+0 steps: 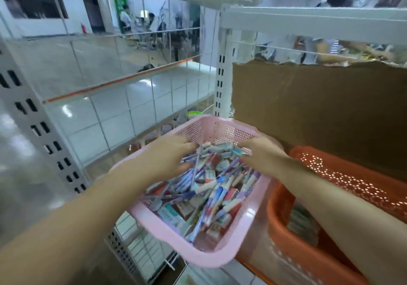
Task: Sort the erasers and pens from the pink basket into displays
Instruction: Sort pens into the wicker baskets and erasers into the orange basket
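Observation:
A pink perforated basket (220, 256) stands in the middle of the view, heaped with pens (211, 209) and small boxed erasers (231, 195). Both of my hands reach into its far half. My left hand (169, 154) lies over the left side of the heap with its fingers curled down among the pens. My right hand (262, 154) comes in from the right, and its fingertips pinch a few pens and erasers at the top of the pile. What each palm hides underneath is out of sight.
An orange perforated basket (343, 174) with some packets sits right beside the pink one. A brown cardboard sheet (319, 108) stands behind it. White wire-grid shelving (123, 99) with slotted uprights (220, 81) rises on the left and behind. People stand in the far background.

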